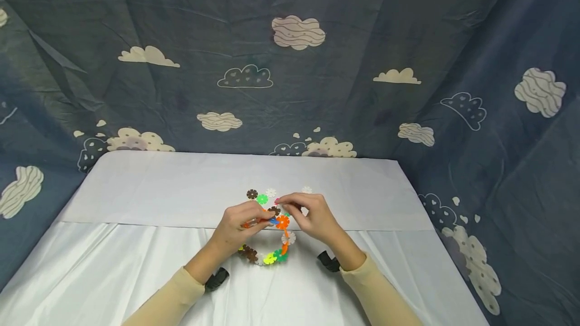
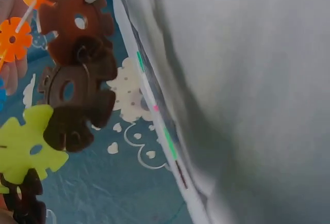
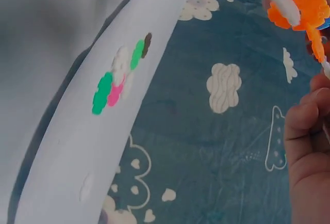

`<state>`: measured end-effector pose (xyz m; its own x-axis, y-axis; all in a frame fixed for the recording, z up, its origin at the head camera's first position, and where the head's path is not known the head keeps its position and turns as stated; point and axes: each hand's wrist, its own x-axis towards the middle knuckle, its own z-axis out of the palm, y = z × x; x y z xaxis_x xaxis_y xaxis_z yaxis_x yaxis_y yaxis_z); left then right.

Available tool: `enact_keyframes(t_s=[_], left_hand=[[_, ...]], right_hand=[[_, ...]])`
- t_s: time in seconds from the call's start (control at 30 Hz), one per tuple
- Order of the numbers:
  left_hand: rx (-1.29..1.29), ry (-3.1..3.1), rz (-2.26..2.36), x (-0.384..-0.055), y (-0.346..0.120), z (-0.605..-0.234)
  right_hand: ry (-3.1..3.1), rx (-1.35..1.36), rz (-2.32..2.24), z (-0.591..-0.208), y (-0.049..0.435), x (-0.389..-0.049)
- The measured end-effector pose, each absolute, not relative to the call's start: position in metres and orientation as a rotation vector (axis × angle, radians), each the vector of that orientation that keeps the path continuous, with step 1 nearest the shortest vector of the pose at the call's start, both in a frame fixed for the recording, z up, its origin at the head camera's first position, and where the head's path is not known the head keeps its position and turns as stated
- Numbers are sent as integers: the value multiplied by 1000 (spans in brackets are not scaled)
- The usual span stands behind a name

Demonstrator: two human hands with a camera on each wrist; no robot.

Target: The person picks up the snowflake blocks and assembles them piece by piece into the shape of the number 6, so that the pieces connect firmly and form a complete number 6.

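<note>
Both hands hold up a looped chain of slotted plastic flower discs [image 1: 270,258], linked edge to edge in brown, yellow, green, white and orange. My left hand [image 1: 242,225] pinches it beside a blue disc [image 1: 274,221]. An orange disc [image 1: 283,222] sits just right of the blue one. My right hand [image 1: 314,215] is close on the right; in the right wrist view its curled fingers meet a white disc [image 3: 326,69] joined to an edge-on orange one. Brown discs [image 2: 77,22] and a yellow disc [image 2: 33,144] hang in the left wrist view.
Loose discs lie on the white-covered table [image 1: 136,190] behind the hands: a brown disc [image 1: 251,193], a green disc [image 1: 262,198], a pink disc [image 3: 116,95], a teal disc [image 3: 102,93] and several white ones. A cloud-patterned curtain [image 1: 244,24] hangs behind and at the sides.
</note>
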<state>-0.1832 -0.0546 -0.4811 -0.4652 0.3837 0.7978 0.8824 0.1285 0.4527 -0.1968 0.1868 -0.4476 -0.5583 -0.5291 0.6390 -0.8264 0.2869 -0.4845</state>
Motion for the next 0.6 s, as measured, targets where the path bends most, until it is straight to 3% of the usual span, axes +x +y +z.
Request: enact_keyframes(t_s=[0.37, 0.6], left_hand=[[-908, -2196, -1395, -171, -49, -478], [-972, -2095, -1405, -174, -49, -476]], right_hand=[[-2230, 1144, 1302, -448, 190, -197], [-2226, 1157, 1347, -444, 189, -196]])
